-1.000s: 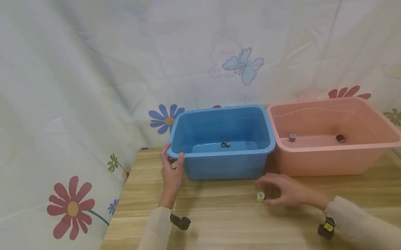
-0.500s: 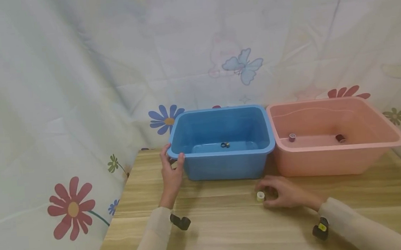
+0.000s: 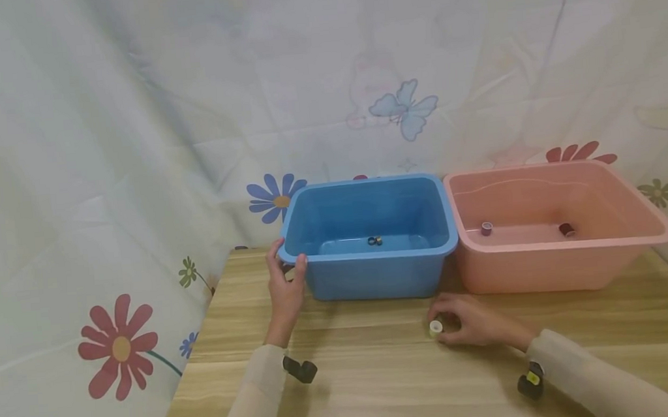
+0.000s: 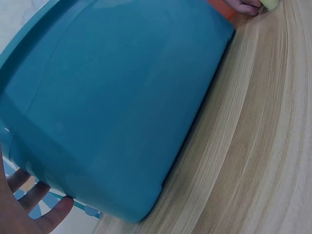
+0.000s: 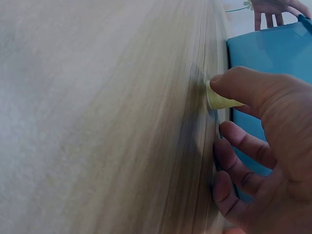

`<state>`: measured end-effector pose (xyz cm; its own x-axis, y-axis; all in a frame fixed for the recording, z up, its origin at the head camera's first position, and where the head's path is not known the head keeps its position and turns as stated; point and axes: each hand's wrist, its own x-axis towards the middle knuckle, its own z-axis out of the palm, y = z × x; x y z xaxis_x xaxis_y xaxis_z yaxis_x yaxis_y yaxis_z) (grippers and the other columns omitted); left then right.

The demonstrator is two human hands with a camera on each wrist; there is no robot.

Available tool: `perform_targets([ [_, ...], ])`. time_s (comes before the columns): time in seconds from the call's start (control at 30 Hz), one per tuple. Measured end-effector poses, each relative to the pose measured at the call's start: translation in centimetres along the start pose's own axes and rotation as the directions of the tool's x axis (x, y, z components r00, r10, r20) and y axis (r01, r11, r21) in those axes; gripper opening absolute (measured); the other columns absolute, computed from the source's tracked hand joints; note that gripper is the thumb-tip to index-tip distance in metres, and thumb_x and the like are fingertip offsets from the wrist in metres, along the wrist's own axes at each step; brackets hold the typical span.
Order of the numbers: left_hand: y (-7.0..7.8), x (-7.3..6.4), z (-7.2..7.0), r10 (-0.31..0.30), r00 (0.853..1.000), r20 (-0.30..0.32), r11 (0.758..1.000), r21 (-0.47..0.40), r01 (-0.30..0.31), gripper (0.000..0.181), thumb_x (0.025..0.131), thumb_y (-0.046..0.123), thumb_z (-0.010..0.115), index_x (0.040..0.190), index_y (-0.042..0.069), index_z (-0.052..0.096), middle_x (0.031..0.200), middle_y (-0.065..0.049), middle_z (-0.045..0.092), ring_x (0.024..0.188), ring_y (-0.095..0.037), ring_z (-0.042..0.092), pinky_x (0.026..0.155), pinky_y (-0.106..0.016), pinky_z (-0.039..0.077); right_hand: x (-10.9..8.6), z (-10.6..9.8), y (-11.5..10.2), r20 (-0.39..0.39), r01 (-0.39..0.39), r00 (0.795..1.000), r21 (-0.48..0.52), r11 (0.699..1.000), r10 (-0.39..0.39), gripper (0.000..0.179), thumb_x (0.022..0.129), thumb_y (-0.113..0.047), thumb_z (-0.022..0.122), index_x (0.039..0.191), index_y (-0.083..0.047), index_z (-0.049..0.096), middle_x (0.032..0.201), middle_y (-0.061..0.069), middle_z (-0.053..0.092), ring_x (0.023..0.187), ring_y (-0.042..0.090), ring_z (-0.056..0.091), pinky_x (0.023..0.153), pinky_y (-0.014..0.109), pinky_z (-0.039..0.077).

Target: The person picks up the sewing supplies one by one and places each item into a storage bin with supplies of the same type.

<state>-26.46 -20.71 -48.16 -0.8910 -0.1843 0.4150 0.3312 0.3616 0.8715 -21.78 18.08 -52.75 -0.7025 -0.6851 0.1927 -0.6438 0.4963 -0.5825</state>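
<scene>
At the near-left corner of the blue bin [image 3: 374, 274], my left hand [image 3: 287, 297] grips the rim, thumb at the front and fingers around the left side. In the left wrist view its fingers [image 4: 58, 212] lie against the bin wall. On the tabletop in front of the bins, my right hand [image 3: 469, 320] pinches a small yellow roll [image 3: 435, 329] with a pale hollow end. The right wrist view shows the thumb and index finger on the roll [image 5: 219, 100], the other fingers loosely curled beside it. Two small dark and gold rings [image 3: 375, 240] lie inside the blue bin.
A pink bin [image 3: 551, 270] stands against the blue bin's right side. It holds a small purplish roll [image 3: 487, 228] and a dark brown one [image 3: 566, 229]. Both bins stand on a wooden table [image 3: 370, 369], before a flowered curtain [image 3: 325, 91].
My right hand has shifted slightly left and closed its thumb and index finger on the yellow roll. The left hand and the bins stay where they were.
</scene>
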Motion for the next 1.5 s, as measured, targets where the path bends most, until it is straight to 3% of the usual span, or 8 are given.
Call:
perform_targets([
  [0.6, 0.1, -0.5, 0.1, -0.009, 1.000, 0.012, 1.000, -0.005, 0.009, 0.057, 0.103, 0.043, 0.059, 0.152, 0.035, 0.032, 0.146, -0.013, 0.052, 0.122, -0.038, 0.057, 0.092, -0.057, 0.050, -0.8, -0.2, -0.6, -0.033, 0.000, 0.999, -0.011, 1.000, 0.000, 0.024, 0.084, -0.019, 0.084, 0.105, -0.021, 0.072, 0.106, -0.012, 0.064, 0.094, 0.014, 0.062, 0.083, 0.037, 0.053],
  [0.77, 0.1, -0.6, 0.1, -0.006, 1.000, 0.013, 1.000, -0.007, 0.006, 0.058, 0.103, 0.044, 0.059, 0.153, 0.034, 0.031, 0.145, -0.014, 0.052, 0.121, -0.040, 0.057, 0.093, -0.056, 0.050, -0.7, -0.7, -1.0, -0.074, 0.048, 0.996, -0.002, 0.999, -0.048, 0.024, 0.084, -0.017, 0.084, 0.105, -0.018, 0.073, 0.100, -0.014, 0.063, 0.090, 0.012, 0.060, 0.078, 0.032, 0.052],
  [0.9, 0.0, -0.6, 0.0, -0.007, 1.000, -0.006, 1.000, -0.017, 0.007, 0.060, 0.103, 0.042, 0.061, 0.154, 0.027, 0.033, 0.142, -0.016, 0.054, 0.119, -0.040, 0.058, 0.093, -0.057, 0.049, -0.3, -2.0, -2.3, -0.063, 0.058, 0.996, -0.011, 0.998, -0.059, 0.023, 0.087, -0.019, 0.083, 0.107, -0.020, 0.073, 0.101, -0.015, 0.063, 0.091, 0.010, 0.060, 0.078, 0.031, 0.052],
  [1.07, 0.1, -0.3, -0.1, -0.014, 1.000, 0.002, 1.000, -0.026, 0.014, 0.060, 0.102, 0.044, 0.061, 0.154, 0.031, 0.033, 0.145, -0.015, 0.052, 0.120, -0.036, 0.057, 0.094, -0.056, 0.049, 0.4, -4.5, -4.4, -0.039, 0.021, 0.999, -0.006, 1.000, -0.021, 0.025, 0.086, -0.018, 0.083, 0.106, -0.028, 0.072, 0.101, -0.015, 0.062, 0.087, 0.013, 0.060, 0.072, 0.031, 0.054],
  [1.33, -0.2, 0.0, 0.1, -0.008, 1.000, 0.000, 0.999, -0.042, 0.008, 0.058, 0.102, 0.043, 0.062, 0.152, 0.032, 0.034, 0.142, -0.015, 0.054, 0.118, -0.037, 0.058, 0.092, -0.052, 0.050, 1.3, -7.9, -6.9, -0.067, 0.123, 0.990, -0.050, 0.991, -0.126, 0.025, 0.085, -0.015, 0.084, 0.105, -0.020, 0.072, 0.104, -0.013, 0.063, 0.091, 0.014, 0.064, 0.080, 0.032, 0.057],
  [1.5, -0.2, 0.0, 0.0, -0.006, 1.000, 0.004, 0.999, -0.046, 0.006, 0.059, 0.102, 0.044, 0.062, 0.152, 0.032, 0.034, 0.143, -0.016, 0.054, 0.118, -0.036, 0.058, 0.092, -0.053, 0.050, 1.8, -10.1, -8.3, -0.109, 0.157, 0.980, -0.086, 0.984, -0.166, 0.026, 0.085, -0.016, 0.085, 0.104, -0.026, 0.070, 0.104, -0.015, 0.062, 0.086, 0.013, 0.061, 0.071, 0.031, 0.054],
])
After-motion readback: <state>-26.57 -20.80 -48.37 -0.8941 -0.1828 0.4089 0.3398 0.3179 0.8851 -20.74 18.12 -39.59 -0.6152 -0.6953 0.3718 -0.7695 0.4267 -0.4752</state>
